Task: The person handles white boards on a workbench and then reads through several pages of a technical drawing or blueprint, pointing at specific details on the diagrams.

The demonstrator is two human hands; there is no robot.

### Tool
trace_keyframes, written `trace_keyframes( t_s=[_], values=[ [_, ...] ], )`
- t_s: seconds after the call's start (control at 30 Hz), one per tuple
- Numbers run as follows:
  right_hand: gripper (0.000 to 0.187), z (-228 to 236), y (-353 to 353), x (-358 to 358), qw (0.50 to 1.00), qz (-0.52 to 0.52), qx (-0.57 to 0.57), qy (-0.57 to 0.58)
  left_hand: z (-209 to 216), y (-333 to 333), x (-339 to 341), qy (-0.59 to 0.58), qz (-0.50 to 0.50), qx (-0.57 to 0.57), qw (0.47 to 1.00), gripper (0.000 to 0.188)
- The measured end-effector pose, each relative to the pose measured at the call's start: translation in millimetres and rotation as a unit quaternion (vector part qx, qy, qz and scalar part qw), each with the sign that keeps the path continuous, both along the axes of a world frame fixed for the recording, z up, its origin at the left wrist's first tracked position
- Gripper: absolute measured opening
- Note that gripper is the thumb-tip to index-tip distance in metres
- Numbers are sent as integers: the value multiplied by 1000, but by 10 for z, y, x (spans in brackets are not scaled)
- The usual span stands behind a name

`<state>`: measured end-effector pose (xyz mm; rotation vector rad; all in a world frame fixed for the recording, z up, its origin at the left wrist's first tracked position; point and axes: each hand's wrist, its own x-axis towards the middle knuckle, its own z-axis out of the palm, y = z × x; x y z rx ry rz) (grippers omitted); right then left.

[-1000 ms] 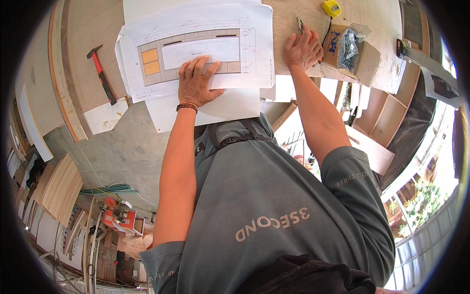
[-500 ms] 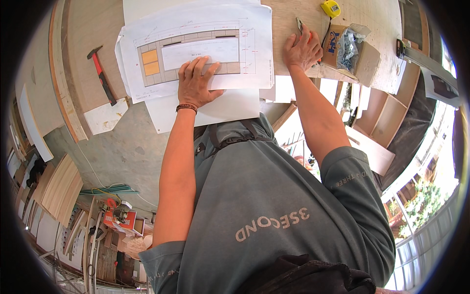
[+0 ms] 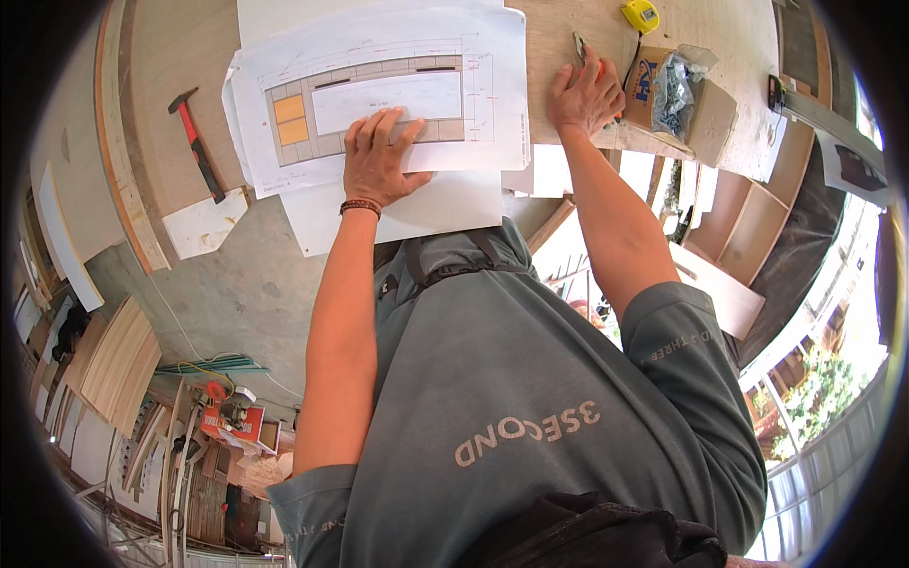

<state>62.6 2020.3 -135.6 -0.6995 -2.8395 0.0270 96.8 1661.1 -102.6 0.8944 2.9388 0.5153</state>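
Observation:
My left hand (image 3: 381, 159) lies on a printed drawing sheet (image 3: 492, 114), fingers stretched out over the lower part of the plan. The drawing shows a long curved layout with two orange squares. Beneath it is a larger white sheet or board (image 3: 407, 218) that overhangs the bench edge. To the right, my right hand (image 3: 585, 99) rests on the wooden bench with bent fingers over a small hand tool, apparently pliers (image 3: 579, 44). Their metal tip shows past the fingers and bits of red handle beside them; the rest is hidden under the hand.
An open cardboard box (image 3: 715, 123) with a plastic bag of screws (image 3: 674, 95) stands right of my right hand. A yellow tape measure (image 3: 641, 16) lies beyond it. A red-and-black hammer (image 3: 196, 147) lies at the left, near a white offcut (image 3: 205, 227). Wooden boxes (image 3: 748, 227) sit at the right.

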Motion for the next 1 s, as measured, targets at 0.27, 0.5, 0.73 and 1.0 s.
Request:
trace_keyframes(
  t_s=[0.27,0.5,0.73,1.0],
  values=[
    [54,1,6,-2,1000,0,-6,-1,-5,0,2,3,0,-5,1000,85],
    [54,-3,10,3,1000,4,-3,3,-4,1,-1,-1,-2,-2,1000,87],
    [58,13,12,-1,1000,3,-17,-6,12,8,0,0,1,5,1000,85],
    [55,11,-5,-10,1000,-1,-1,5,24,10,2,-6,5,9,1000,85]
  ],
)
